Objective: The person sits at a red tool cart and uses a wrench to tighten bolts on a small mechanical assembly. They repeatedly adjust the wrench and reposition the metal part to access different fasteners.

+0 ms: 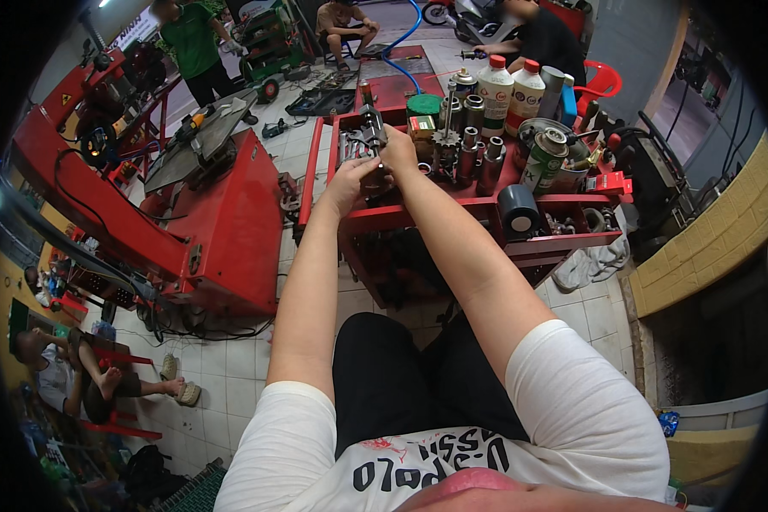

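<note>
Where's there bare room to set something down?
White tiled floor shows bare between the beige woven sandals and the person's left forearm. The red metal tool cart near the left hand and right hand is crowded: white red-capped plastic bottles, metal sockets.

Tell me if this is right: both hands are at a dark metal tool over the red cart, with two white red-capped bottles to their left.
Not quite. The head view shows the left hand and right hand at a dark metal tool over the red cart, but the two white red-capped bottles stand to their right, not left.
</note>
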{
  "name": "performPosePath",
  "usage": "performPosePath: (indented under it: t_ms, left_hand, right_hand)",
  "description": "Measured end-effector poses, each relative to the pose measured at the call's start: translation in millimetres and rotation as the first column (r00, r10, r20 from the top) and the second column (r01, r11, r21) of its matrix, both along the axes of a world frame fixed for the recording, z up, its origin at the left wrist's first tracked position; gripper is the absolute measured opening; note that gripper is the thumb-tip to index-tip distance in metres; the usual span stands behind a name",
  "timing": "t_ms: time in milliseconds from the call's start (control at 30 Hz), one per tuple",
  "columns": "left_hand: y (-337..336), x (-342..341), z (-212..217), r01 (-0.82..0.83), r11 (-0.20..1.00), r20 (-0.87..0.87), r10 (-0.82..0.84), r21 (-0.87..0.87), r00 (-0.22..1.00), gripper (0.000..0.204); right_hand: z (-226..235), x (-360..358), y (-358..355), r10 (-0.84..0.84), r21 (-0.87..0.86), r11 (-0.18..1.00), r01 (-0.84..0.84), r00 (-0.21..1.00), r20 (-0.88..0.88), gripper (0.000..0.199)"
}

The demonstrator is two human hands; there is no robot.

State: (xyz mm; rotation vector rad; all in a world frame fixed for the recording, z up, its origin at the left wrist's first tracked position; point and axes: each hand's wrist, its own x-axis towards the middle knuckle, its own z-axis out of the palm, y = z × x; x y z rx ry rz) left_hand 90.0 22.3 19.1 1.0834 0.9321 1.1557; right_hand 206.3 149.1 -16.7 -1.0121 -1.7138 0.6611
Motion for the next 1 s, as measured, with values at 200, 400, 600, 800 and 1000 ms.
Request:
performPosePath:
  t_ms: [200, 400, 600, 800, 1000]
  left_hand:
    - [8, -5, -8, -0.125, 0.990, -0.185, 0.135, 0.064, 0.974, 0.035]
    - [7, -3, -10, -0.083, 0.988, -0.107, 0.097, 0.131, 0.989, 0.030]
    - [-4, -3, -1, -0.034, 0.998, 0.011, 0.033, 0.052, 0.999, 0.043]
    - [3, 2, 1, -0.093, 0.995, -0.117, 0.095, 0.022, 0.989, 0.040]
    - [7, -7, -10, -0.081, 0.993, -0.115, 0.090, 0.081, 0.989, 0.037]
  right_hand:
    - [6, 0, -9, 0.036, -0.008, 0.999, -0.037, 0.999, -0.031, 0.024]
    - [6, 2, -8, 0.030, -0.016, 0.999, -0.029, 0.999, 0.031, 0.027]
    - [5, -4, -9, 0.040, -0.012, 0.999, -0.040, 0.997, 0.059, 0.023]
    - [-5, -3, 3, 0.086, -0.015, 0.996, -0.087, 0.995, -0.043, 0.023]
    - [-1, -4, -7, 0.080, 0.024, 0.997, -0.080, 0.997, -0.008, 0.026]
